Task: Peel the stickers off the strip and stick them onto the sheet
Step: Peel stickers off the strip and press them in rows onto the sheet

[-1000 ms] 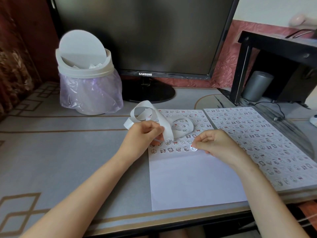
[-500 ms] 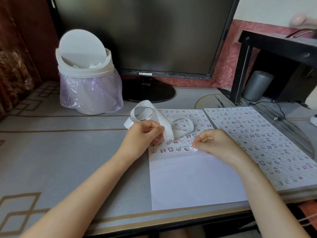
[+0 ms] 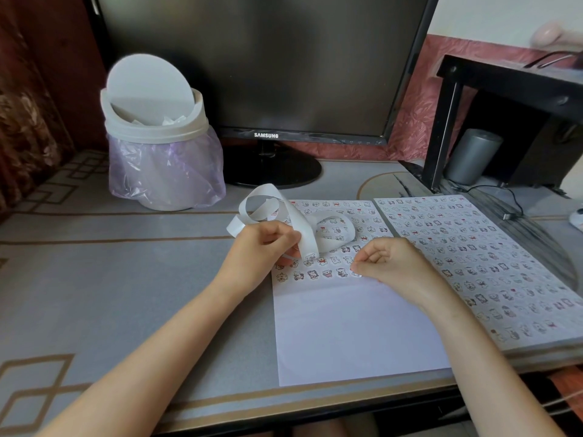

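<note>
Hands, head view: left hand point(image 3: 265, 247) grips the curled white paper strip point(image 3: 268, 200). The right hand point(image 3: 389, 263), fingers curled, pinches a small round sticker point(image 3: 356, 273) onto the white paper sheet point(image 3: 347, 326). The strip's end lies just left of it, so I'd reach leftward next.

"SAMSUNG" on monitor point(image 3: 266, 135) bezel
</note>
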Demonstrator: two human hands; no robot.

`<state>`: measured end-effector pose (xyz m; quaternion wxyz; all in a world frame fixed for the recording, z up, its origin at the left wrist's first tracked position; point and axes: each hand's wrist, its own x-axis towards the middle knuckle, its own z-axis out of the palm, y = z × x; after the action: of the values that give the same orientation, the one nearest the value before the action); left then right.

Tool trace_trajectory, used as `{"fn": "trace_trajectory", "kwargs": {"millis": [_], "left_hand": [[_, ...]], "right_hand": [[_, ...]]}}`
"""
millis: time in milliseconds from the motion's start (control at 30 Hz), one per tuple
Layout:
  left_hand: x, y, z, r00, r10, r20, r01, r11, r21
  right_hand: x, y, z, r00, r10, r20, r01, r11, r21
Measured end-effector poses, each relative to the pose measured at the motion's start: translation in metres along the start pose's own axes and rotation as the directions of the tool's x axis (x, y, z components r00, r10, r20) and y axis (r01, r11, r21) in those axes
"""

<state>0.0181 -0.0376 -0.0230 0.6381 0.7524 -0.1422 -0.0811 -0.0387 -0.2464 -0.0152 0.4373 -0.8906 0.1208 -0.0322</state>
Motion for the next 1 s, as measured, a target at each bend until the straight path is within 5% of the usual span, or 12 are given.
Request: {"fn": "trace_trajectory", "kwargs": {"millis": [1000], "left_hand": [[0.000, 0.003, 0.001, 1.000, 0.008, 0.017, -0.008, 1.000, -0.029]], "right_hand": [[0.004, 0.016, 0.003, 0.995, -0.062, -0.078, 0.062, 0.998, 0.005]]}}
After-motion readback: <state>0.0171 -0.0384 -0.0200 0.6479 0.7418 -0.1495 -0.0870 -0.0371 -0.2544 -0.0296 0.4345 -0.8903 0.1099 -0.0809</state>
